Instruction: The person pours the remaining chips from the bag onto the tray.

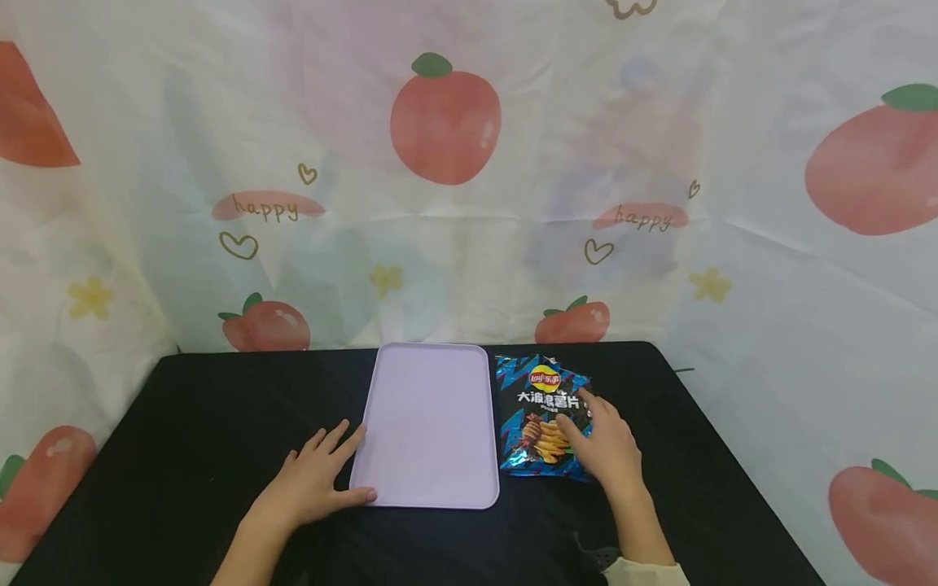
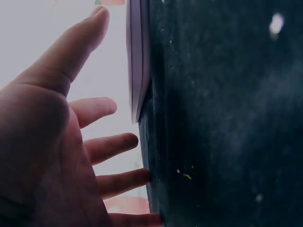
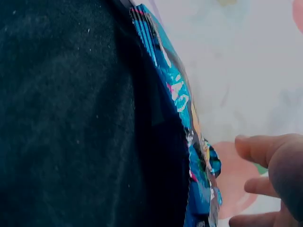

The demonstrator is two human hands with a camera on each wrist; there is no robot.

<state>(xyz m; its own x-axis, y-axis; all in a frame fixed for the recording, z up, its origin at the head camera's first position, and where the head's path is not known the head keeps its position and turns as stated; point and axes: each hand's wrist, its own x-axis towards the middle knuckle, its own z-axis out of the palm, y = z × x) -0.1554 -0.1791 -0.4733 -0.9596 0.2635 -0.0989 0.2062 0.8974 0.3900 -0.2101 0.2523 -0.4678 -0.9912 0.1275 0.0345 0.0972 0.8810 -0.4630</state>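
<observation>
A pale purple tray [image 1: 428, 427] lies flat on the black table in the head view. My left hand [image 1: 311, 480] is spread at its lower left corner, thumb and index fingertip right at the rim. In the left wrist view the fingers of that hand [image 2: 61, 123] are apart, with nothing between them, beside the tray edge [image 2: 137, 61]. Right of the tray lies a blue and black bag of potato chips [image 1: 545, 423]. Over its right side is my right hand [image 1: 610, 443], fingers extended. The right wrist view has this hand's fingers [image 3: 258, 150] apart from the chip bag [image 3: 177, 94].
The black table [image 1: 220, 439] has its far edge against a white curtain [image 1: 469, 268] printed with red fruit, hearts and "happy". More curtain hangs along both sides. Small light specks dot the black cloth in the wrist views.
</observation>
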